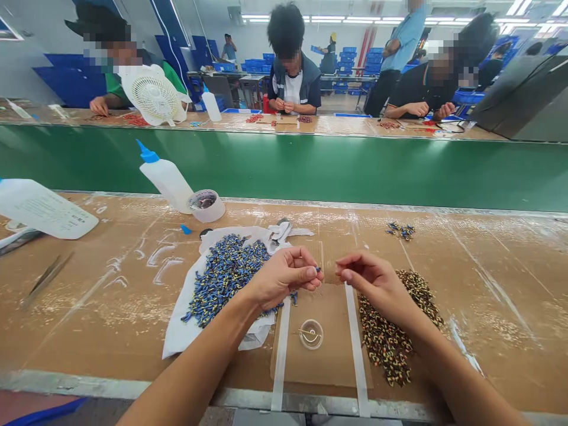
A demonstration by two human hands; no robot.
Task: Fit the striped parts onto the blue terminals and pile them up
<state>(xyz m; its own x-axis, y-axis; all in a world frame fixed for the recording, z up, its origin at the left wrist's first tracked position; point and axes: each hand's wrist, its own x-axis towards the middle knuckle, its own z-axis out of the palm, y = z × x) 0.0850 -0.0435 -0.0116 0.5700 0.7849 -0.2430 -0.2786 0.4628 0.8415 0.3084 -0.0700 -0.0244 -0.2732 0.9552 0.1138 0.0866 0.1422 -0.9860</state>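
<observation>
My left hand (290, 273) pinches a small blue piece (318, 270) between thumb and fingertips, above the middle of the bench. Facing it a short gap away, my right hand (373, 281) has its thumb and fingers drawn together; whatever they hold, if anything, is too small to make out. Left of my left hand, a heap of small blue and yellow pieces (222, 275) lies on a white bag (177, 331). Under my right hand spreads a pile of dark pieces with red and yellow parts (386, 349). Below both hands, a small clear dish (312, 335) holds a thin stick.
A squeeze bottle with a blue nozzle (166, 180) and a tape roll (206, 206) stand behind the bag. Tweezers (47, 281) and a white bottle (44, 207) lie left. A few pieces (400, 231) sit at the back right. Across the green divider (284, 165), people work.
</observation>
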